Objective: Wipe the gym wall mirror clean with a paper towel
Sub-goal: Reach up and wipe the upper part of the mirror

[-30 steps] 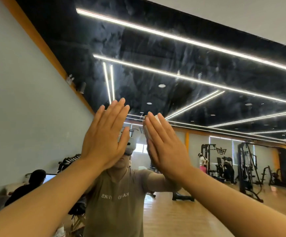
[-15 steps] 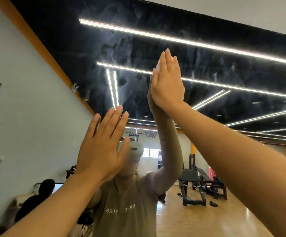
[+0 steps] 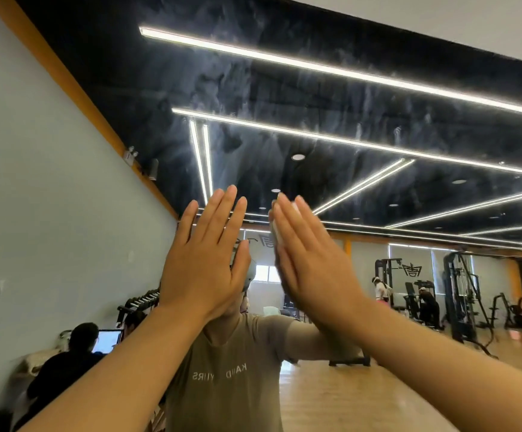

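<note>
Both hands lie flat against the mirror [image 3: 331,98], fingers straight and pointing up; the right hand [image 3: 312,260] presses the towel [image 3: 275,235] to the glass, and only a pale sliver of it shows past the fingers [image 3: 287,219] at their tips and along their left edge, the rest being hidden under the palm; the left hand [image 3: 205,260] holds nothing and rests open on the glass just beside the right, seemingly as a brace.

The relation that matters: the cloudy streaks and smears lie above and to the right of the towel, spread across the upper glass where the dark ceiling and light strips are reflected; the glass at hand height and below looks clearer, though that is a judgement, since bright reflections there would hide haze. The right hand is the one carrying the towel, so the next stroke probably has to travel upward along the line of its fingers, then sideways to the right; the top edge of the mirror looks like a long reach.
</note>
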`<move>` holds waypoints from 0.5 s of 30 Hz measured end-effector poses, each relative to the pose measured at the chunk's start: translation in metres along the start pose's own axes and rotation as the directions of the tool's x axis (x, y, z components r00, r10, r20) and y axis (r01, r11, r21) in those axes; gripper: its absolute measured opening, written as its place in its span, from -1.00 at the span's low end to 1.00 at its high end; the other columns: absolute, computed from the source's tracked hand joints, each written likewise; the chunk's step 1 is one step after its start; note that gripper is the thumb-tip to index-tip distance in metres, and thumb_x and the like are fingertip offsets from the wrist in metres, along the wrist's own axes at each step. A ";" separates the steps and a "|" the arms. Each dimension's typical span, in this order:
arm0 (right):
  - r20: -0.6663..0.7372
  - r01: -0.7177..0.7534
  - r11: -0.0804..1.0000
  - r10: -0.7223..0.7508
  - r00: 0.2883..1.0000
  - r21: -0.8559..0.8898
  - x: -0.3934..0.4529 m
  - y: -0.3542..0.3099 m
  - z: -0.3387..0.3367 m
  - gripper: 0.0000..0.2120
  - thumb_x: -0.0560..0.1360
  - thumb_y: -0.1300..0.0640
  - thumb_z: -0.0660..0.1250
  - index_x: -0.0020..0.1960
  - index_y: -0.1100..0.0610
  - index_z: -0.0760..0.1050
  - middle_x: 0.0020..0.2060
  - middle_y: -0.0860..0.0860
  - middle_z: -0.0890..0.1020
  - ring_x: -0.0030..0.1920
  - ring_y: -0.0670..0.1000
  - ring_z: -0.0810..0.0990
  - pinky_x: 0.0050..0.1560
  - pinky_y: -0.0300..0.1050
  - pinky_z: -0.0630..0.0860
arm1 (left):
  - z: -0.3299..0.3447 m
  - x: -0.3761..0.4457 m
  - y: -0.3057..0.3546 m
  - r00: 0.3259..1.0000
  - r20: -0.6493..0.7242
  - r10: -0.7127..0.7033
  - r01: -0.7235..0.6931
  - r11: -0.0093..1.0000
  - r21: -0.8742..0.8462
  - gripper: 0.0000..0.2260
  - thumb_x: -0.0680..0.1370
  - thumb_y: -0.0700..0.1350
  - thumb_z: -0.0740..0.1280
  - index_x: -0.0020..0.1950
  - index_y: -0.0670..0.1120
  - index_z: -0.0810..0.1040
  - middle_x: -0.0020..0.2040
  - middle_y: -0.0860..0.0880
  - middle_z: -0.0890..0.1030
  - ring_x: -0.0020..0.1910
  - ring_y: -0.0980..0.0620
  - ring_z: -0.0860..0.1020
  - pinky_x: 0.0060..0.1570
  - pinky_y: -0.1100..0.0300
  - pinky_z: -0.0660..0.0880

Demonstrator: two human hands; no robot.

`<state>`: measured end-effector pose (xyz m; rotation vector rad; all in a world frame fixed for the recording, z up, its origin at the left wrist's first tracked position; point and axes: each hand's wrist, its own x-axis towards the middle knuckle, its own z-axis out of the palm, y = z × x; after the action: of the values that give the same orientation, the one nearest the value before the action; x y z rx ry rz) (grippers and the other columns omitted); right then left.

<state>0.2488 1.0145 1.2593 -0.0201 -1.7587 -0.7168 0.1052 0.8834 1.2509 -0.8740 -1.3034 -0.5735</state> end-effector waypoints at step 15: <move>-0.135 -0.284 0.936 0.315 0.939 0.208 0.079 -0.016 -0.001 -0.51 0.70 0.13 0.06 0.58 0.26 0.12 0.58 0.17 0.17 0.60 0.16 0.05 0.59 0.05 0.05 | 0.000 -0.001 0.000 1.000 -0.029 -0.002 0.001 0.999 -0.044 -0.47 0.67 0.07 -0.01 0.60 -0.11 0.19 0.60 -0.11 0.20 0.59 -0.08 0.13 0.55 -0.04 -0.03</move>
<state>0.2187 0.9741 1.3216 -0.0983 -1.6087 -0.3203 0.1049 0.8829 1.2500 -0.8980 -1.2695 -0.6161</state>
